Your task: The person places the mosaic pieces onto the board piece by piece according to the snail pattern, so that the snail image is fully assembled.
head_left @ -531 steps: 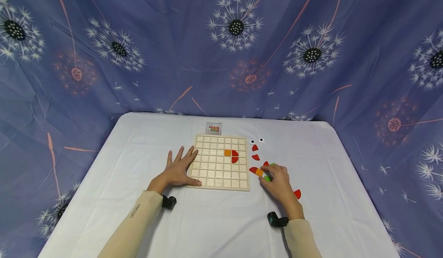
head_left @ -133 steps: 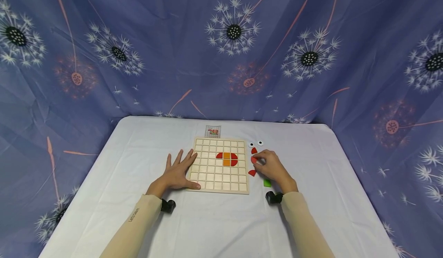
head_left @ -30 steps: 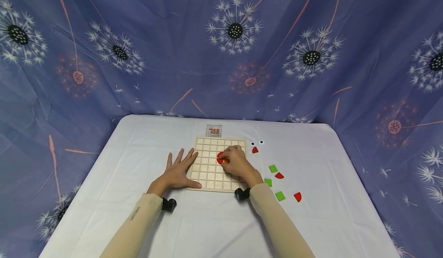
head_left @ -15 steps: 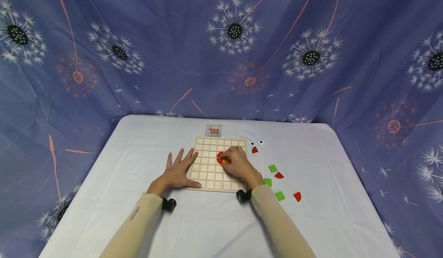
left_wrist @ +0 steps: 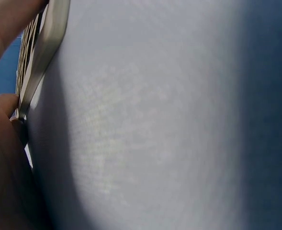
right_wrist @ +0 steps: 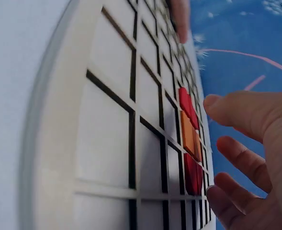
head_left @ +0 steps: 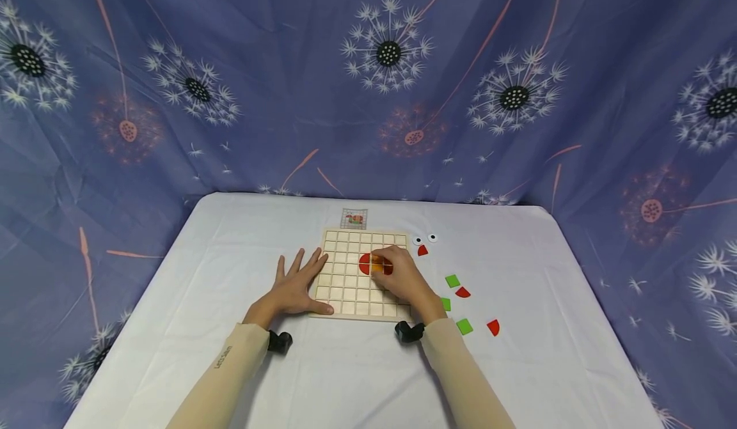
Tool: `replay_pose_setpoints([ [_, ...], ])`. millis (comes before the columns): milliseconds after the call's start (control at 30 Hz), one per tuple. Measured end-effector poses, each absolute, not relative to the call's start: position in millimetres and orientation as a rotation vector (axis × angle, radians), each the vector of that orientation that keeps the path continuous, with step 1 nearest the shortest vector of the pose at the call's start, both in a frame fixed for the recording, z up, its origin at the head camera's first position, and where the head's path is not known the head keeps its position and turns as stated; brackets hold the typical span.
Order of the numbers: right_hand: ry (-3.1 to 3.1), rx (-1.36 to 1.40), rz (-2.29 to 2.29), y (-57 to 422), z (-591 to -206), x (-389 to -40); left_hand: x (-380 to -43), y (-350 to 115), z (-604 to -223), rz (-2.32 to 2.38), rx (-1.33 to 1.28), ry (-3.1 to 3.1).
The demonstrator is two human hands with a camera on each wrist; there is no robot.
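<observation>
My left hand (head_left: 290,288) rests on the left edge of the pale wooden grid board (head_left: 345,291), fingers spread and thumb along the near edge. Over the board's pieces hovers my right hand (head_left: 403,279); in the right wrist view its fingertips stand apart, loosely bent, with nothing between them. Beneath it, two red quarter-circle pieces (head_left: 364,264) form a rounded left end beside the orange squares (right_wrist: 188,134). More red pieces (right_wrist: 193,175) sit at the other end, partly hidden by the hand in the head view. The left wrist view shows mostly blurred tablecloth.
A small picture card (head_left: 354,218) lies behind the board. To the right are two eye discs (head_left: 433,238), a red quarter-circle (head_left: 423,250), green squares (head_left: 452,280) and more red pieces (head_left: 493,327). White cloth (head_left: 547,352) covers the table; a patterned curtain (head_left: 288,96) hangs behind.
A red quarter pinched right of the board 4.4 s ago now lies on the board's left rounded end. My right hand has let go and shifted slightly right; the left hand stays put.
</observation>
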State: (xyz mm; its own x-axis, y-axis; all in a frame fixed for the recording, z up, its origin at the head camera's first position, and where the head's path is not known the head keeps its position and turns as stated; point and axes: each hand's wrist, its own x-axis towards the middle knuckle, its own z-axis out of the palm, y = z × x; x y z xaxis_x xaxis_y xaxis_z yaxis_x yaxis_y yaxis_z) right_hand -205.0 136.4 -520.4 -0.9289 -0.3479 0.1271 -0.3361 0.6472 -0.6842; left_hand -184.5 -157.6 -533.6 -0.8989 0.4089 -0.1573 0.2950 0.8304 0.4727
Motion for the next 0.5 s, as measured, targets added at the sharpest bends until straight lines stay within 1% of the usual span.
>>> replay_pose_setpoints([
  [500, 2.909, -0.329, -1.263, 178, -514, -161, -184, -157, -533, 0.654, 0.535, 2.765],
])
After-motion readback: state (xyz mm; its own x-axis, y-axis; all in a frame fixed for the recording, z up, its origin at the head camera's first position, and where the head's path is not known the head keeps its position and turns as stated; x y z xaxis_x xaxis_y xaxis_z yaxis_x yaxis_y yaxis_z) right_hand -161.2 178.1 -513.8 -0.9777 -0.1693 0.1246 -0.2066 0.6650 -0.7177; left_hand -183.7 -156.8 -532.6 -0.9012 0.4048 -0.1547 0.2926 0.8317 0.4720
